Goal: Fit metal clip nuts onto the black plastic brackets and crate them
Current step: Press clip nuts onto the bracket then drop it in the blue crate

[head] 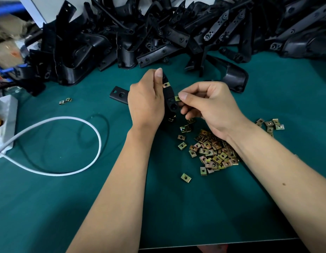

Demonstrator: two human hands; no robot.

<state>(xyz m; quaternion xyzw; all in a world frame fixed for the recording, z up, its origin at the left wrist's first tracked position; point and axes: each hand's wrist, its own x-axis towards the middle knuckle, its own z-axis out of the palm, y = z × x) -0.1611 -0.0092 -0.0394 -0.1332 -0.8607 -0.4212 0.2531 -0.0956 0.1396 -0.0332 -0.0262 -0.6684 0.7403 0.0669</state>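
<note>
My left hand (146, 99) grips a black plastic bracket (171, 102) held above the green mat. One brass-coloured clip nut (166, 85) sits on the bracket's upper edge by my left thumb. My right hand (208, 105) pinches a second clip nut (177, 98) against the bracket's right edge. The bracket's far arm (119, 94) sticks out to the left of my left hand. A pile of loose clip nuts (214, 152) lies under my right wrist.
A large heap of black brackets (158, 30) fills the back of the green mat (67, 207). A white cable (76, 161) loops at the left from a white box (5, 121). Stray clip nuts lie at left (65, 101) and right (271, 124).
</note>
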